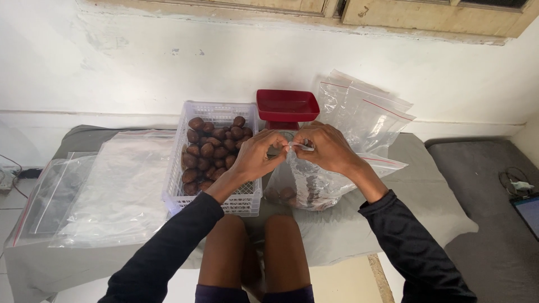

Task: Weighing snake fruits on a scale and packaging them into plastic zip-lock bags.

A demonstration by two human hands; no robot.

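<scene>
Nearest the camera, two bare knees sit between black sleeves, tucked against the front edge of a low table draped in grey cloth. Just beyond them lies the clear plastic zip bag with brown fruits in its bottom, resting on the cloth and rising toward both hands. The left hand and the right hand meet at the bag's mouth, fingertips of each pinched on the top strip, close together and nearly touching.

That bag looks soft and floppy, its film slippery and apt to crumple; the weight sits low where the fruits have gathered, so the bottom probably drags if it is lifted by the top alone. The stiffer zip strip at the mouth seems the surest place to grip, with a palm under the bulge for support.

Just left of the left hand stands a white plastic lattice basket filled with dark brown rounded fruits. Further left, flat empty clear bags are spread over the cloth. Behind the hands stands a red tray on a small scale, and to its right a loose stack of clear red-striped zip bags leans against the white wall.
</scene>
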